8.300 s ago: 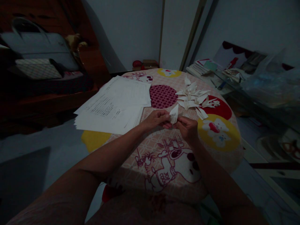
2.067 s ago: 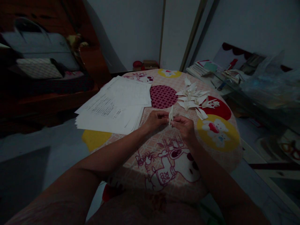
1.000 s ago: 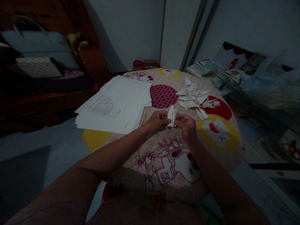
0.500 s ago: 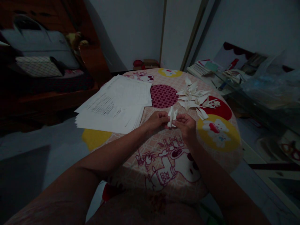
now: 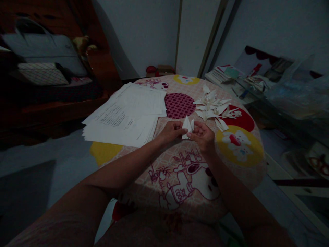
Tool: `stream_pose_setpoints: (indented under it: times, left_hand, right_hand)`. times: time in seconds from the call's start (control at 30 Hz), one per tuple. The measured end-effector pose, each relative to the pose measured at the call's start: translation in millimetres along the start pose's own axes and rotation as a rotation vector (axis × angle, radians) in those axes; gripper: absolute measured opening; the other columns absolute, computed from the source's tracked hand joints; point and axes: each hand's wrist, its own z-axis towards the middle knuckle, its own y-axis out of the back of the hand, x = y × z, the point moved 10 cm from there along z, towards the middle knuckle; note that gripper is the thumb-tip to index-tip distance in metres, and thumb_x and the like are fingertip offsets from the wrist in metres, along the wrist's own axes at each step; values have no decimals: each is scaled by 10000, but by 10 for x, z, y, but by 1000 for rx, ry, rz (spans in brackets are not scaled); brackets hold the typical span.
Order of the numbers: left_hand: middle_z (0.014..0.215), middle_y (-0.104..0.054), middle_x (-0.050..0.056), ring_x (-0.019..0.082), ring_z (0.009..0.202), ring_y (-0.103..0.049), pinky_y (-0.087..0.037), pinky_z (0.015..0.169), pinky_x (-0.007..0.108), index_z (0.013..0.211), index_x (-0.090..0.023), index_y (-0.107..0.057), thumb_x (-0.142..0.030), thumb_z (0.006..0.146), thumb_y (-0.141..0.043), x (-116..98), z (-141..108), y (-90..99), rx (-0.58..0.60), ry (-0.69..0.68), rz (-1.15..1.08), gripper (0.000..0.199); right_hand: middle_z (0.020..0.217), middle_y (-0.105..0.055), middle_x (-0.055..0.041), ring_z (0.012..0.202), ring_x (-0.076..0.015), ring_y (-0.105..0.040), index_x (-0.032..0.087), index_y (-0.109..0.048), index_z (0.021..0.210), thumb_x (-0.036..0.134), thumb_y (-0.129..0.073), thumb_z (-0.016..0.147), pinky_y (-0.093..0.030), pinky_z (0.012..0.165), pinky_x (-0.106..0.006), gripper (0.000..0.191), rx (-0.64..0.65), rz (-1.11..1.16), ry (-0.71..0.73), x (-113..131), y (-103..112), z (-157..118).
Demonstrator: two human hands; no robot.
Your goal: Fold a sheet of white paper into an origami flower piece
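Note:
A small piece of folded white paper [image 5: 187, 124] with pointed tips stands between my two hands, above the near middle of the round table. My left hand [image 5: 172, 132] pinches its left side, thumb across the front. From the right, my right hand [image 5: 205, 136] grips the lower right edge between thumb and fingers, the other fingers curled behind. Beyond my right hand lies a cluster of folded paper cranes [image 5: 211, 104]. To the left of my left hand spreads a stack of printed paper sheets [image 5: 123, 116].
A patterned tablecloth [image 5: 144, 171] with cartoon figures covers the table. On the right, a glass-topped side unit carries a plastic bag [image 5: 300, 91] and a pile of booklets [image 5: 221, 73]. At the left, a wooden bench [image 5: 100, 70] holds a pale handbag [image 5: 48, 49].
The folded paper has turned so a broader flat face and two separate points now show. My left thumb has moved onto its front, and my right fingers have loosened slightly.

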Motion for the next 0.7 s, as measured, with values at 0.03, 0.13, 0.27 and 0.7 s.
stream_pose_setpoints:
  times: [0.03, 0.13, 0.27, 0.7]
  left_hand:
    - [576, -588, -8, 61, 505, -489, -351, 499, 199, 680, -115, -620, -231, 726, -765, -28, -2, -1, 5, -14, 4, 192]
    - [584, -581, -13, 66, 532, -495, -356, 523, 203, 669, -118, -614, -253, 713, -782, -114, -9, -16, 29, -78, 26, 220]
    - [623, -589, -15, 77, 571, -508, -376, 552, 206, 694, -122, -620, -320, 702, -803, -176, -11, -34, 77, -159, 17, 269]
    - [698, -629, 17, 101, 617, -556, -441, 603, 239, 785, -123, -680, -370, 708, -819, -150, 19, -5, 109, -139, -19, 294]
  right_hand:
    - [704, -672, 12, 614, -142, -619, 180, -657, 990, 354, -863, 566, -524, 586, -285, 502, 26, 12, -34, -29, -17, 4]
    - [627, -646, 20, 559, -122, -581, 173, -681, 794, 375, -855, 592, -494, 550, -264, 335, 86, -29, -89, -76, -40, 2]
    - [544, -590, 49, 479, -87, -499, 180, -657, 677, 344, -853, 610, -431, 491, -229, 265, 95, -100, -55, -29, -16, -5]
    - [640, -692, -13, 582, -136, -632, 181, -728, 750, 370, -716, 769, -544, 592, -282, 190, 141, -53, 20, 106, -31, -7]
